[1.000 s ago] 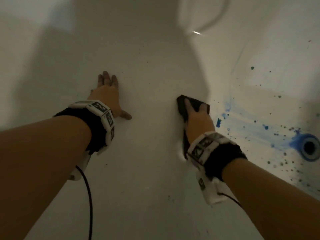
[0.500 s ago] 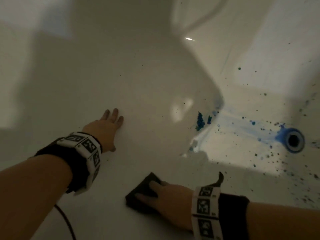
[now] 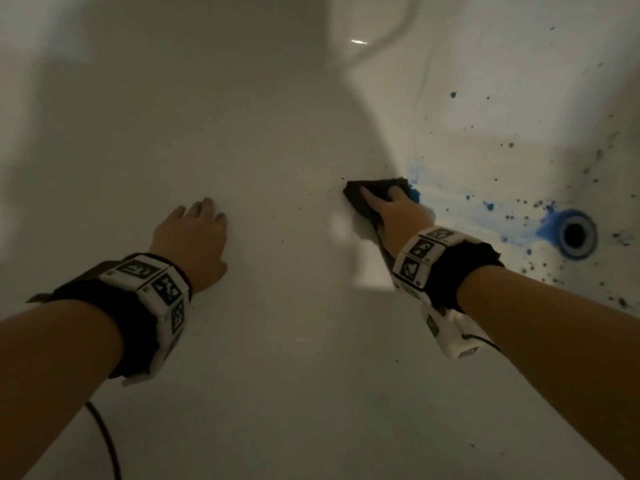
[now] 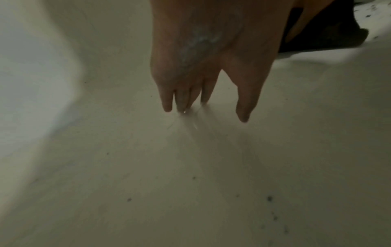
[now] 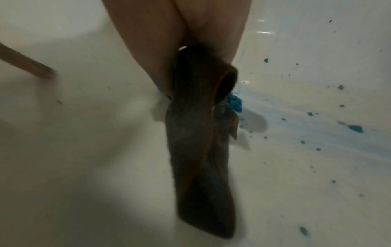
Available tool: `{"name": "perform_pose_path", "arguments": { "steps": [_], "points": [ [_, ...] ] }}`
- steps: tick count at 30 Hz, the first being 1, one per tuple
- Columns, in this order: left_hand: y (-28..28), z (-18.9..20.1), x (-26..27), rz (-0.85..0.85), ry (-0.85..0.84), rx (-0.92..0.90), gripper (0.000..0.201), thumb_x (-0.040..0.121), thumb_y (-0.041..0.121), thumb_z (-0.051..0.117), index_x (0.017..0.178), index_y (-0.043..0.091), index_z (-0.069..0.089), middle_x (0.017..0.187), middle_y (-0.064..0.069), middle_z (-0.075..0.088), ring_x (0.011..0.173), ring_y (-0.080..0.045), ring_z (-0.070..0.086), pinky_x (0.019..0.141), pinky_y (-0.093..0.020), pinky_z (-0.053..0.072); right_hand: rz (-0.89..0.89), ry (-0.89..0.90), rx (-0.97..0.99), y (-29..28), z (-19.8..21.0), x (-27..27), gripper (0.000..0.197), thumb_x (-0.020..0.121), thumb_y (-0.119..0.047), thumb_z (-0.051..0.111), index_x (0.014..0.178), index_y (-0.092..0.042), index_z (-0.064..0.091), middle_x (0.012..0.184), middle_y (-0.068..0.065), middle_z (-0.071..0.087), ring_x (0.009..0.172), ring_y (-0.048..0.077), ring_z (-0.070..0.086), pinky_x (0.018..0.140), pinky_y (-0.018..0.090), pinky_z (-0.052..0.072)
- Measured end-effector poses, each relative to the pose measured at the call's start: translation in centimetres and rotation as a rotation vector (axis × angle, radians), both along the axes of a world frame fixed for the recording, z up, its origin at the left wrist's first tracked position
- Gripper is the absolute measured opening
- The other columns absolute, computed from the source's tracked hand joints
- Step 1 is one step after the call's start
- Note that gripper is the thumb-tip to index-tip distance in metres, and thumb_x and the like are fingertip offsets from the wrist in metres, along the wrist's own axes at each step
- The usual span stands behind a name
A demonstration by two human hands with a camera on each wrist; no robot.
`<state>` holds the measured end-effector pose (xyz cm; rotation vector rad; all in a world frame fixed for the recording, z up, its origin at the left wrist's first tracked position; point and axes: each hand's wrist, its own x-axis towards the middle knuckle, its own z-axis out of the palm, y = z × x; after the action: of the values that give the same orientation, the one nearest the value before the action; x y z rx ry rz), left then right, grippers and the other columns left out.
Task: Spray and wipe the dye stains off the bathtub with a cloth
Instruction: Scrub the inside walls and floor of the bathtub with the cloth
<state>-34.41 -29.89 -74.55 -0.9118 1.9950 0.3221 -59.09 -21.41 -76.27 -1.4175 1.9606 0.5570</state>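
Left hand (image 3: 194,237) flat on bathtub (image 3: 277,375) wall, fingers straight, holding nothing. Right hand (image 3: 394,213) pressed flat on dark cloth (image 3: 374,192), at edge of blue dye stains (image 3: 414,195). Soft, floppy, likely wet; best held bunched under palm. Slippery tub. Cloth underside hidden. Farther off, blue-ringed drain (image 3: 575,233), blurry specks.
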Motion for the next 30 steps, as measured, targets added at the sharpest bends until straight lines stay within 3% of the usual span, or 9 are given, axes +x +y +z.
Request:
{"name": "perform_pose_path", "arguments": {
  "steps": [3, 5, 8, 11, 16, 19, 23, 27, 30],
  "points": [
    [1.3, -0.3, -2.8, -0.009, 0.168, 0.015, 0.088, 0.091, 0.044, 0.05, 0.148, 0.017, -0.012, 0.156, -0.004, -0.018, 0.145, -0.017, -0.007, 0.117, -0.035, 0.004, 0.023, -0.325, -0.071, 2.4, 2.9, 0.7, 0.048, 0.094, -0.031, 0.051, 0.14, -0.032, 0.037, 0.13, 0.0, 0.049, 0.11, 0.009, 0.055, 0.085, 0.019, 0.046],
    [2.2, -0.9, -4.7, -0.009, 0.219, 0.054, 0.097, 0.088, 0.046, 0.056, 0.148, 0.017, -0.015, 0.154, -0.003, -0.023, 0.144, -0.018, -0.011, 0.117, -0.035, 0.002, 0.299, -0.528, -0.055, 5.0, 5.1, 2.1, 0.035, 0.089, -0.048, 0.053, 0.122, -0.038, 0.054, 0.109, -0.019, 0.061, 0.09, -0.012, 0.059, 0.071, 0.005, 0.043],
    [3.6, -1.8, -6.8, 0.008, 0.219, 0.104, 0.106, 0.083, 0.047, 0.062, 0.147, 0.017, -0.017, 0.153, -0.002, -0.026, 0.144, -0.019, -0.015, 0.117, -0.037, 0.0, 0.632, -0.746, 0.322, 9.1, 5.7, 4.2, 0.05, 0.095, -0.045, 0.043, 0.142, -0.034, 0.03, 0.137, -0.002, 0.043, 0.121, 0.016, 0.047, 0.098, 0.026, 0.036],
    [4.5, -2.4, -7.5, 0.028, 0.185, 0.103, 0.11, 0.082, 0.046, 0.065, 0.147, 0.016, -0.019, 0.152, -0.004, -0.029, 0.143, -0.021, -0.017, 0.117, -0.038, 0.001, 0.607, -0.561, 0.64, 11.1, 4.2, 4.4, 0.061, 0.1, -0.03, 0.035, 0.145, -0.042, -0.004, 0.15, 0.002, 0.011, 0.13, 0.031, 0.029, 0.105, 0.04, 0.03],
    [4.6, -2.5, -7.4, 0.022, 0.186, 0.096, 0.109, 0.082, 0.047, 0.064, 0.146, 0.016, -0.019, 0.152, -0.004, -0.029, 0.143, -0.022, -0.017, 0.117, -0.038, 0.003, 0.443, -0.276, 0.323, 9.4, 1.7, 1.4, 0.069, 0.098, -0.014, 0.037, 0.147, -0.031, -0.008, 0.153, 0.011, 0.008, 0.132, 0.037, 0.026, 0.105, 0.044, 0.031],
    [4.4, -2.5, -7.4, 0.036, 0.196, 0.104, 0.108, 0.083, 0.046, 0.062, 0.146, 0.016, -0.02, 0.152, -0.004, -0.029, 0.143, -0.021, -0.017, 0.117, -0.037, 0.003, 0.115, -0.181, 0.121, 7.3, 0.4, -2.0, 0.06, 0.098, -0.014, 0.035, 0.149, -0.03, 0.007, 0.149, 0.018, 0.019, 0.131, 0.04, 0.029, 0.104, 0.045, 0.03],
    [3.9, -2.5, -6.6, 0.076, 0.28, 0.069, 0.102, 0.087, 0.042, 0.059, 0.146, 0.014, -0.019, 0.154, -0.003, -0.024, 0.144, -0.017, -0.013, 0.117, -0.033, 0.001, -0.129, 0.111, -0.046, 5.2, -0.4, -4.8, 0.07, 0.095, -0.016, 0.047, 0.149, -0.026, 0.004, 0.139, 0.02, 0.027, 0.114, 0.038, 0.046, 0.1, 0.043, 0.039],
    [2.1, -2.4, -3.9, 0.279, 0.225, -0.016, 0.114, 0.08, 0.037, 0.069, 0.146, 0.009, -0.019, 0.154, -0.007, -0.024, 0.144, -0.02, -0.014, 0.117, -0.035, 0.001, -0.059, -0.332, -0.307, 6.8, 2.2, -0.9, 0.039, 0.091, -0.05, 0.048, 0.126, -0.032, 0.049, 0.114, -0.002, 0.059, 0.1, 0.018, 0.058, 0.096, 0.038, 0.045],
    [1.1, -2.4, -2.0, 0.377, 0.161, -0.011, 0.119, 0.075, 0.035, 0.075, 0.147, 0.012, -0.017, 0.153, -0.002, -0.025, 0.144, -0.021, -0.013, 0.117, -0.04, 0.003, 0.208, -0.659, -0.138, 7.5, 4.2, 5.6, 0.038, 0.093, -0.053, 0.039, 0.126, -0.033, 0.046, 0.118, -0.012, 0.052, 0.109, 0.009, 0.05, 0.096, 0.025, 0.034]
  ]
}}
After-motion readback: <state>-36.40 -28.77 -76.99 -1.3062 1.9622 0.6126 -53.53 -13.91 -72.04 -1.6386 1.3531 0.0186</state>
